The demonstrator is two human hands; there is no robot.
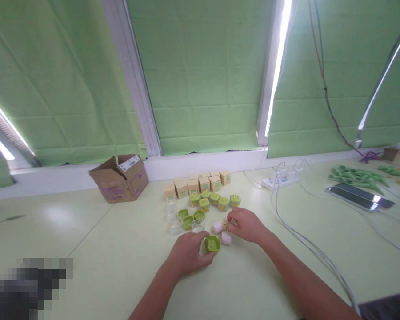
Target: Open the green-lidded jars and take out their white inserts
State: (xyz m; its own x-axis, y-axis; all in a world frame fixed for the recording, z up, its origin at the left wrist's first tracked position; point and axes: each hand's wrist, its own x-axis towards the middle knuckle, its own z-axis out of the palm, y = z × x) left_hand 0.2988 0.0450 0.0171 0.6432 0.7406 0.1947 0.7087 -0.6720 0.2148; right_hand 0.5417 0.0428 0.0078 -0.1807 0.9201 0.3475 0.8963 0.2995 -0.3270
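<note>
Green lid pinched at the left fingertips, small jar gripped by the right hand just beyond it

The left hand (186, 252) is curled, and a green lid (212, 244) is held at its fingertips, to its right; the right hand (246, 226) is closed on a small jar (231, 221) at its left edge. Two pink pieces (222, 233) are seen between the hands, touching or nearly touching the lid. The lid is nearer the left hand; the capped jars (216, 200) and small cartons (200, 182) are set farther off, beyond both hands

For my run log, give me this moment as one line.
left hand: holds green lid | right hand: pinches small item, unclear | between: two pink pieces | behind: jars, small boxes
</note>
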